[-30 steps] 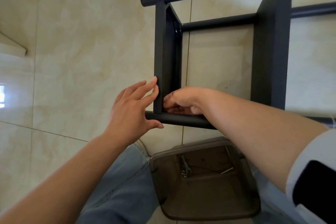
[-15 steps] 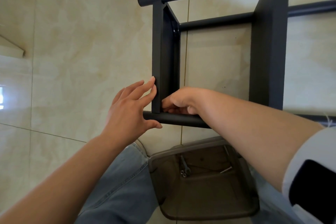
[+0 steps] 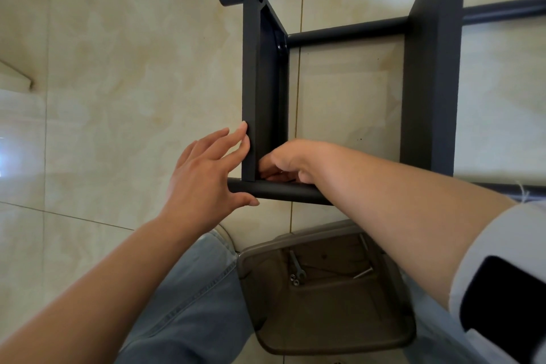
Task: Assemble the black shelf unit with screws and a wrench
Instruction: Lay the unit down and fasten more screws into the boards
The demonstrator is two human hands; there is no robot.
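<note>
The left hand (image 3: 204,174), fingers wide, braces the shelf (image 3: 263,91) corner; the right hand (image 3: 283,162), curled inside, pinches something hidden and should turn it straight.

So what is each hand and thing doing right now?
Left hand: open, fingers pressed against the black shelf frame.
Right hand: curled inside the frame's corner; what it holds is hidden.
Shelf frame: partly built, on its side.
Wrench: lying unused in the tray.
</note>
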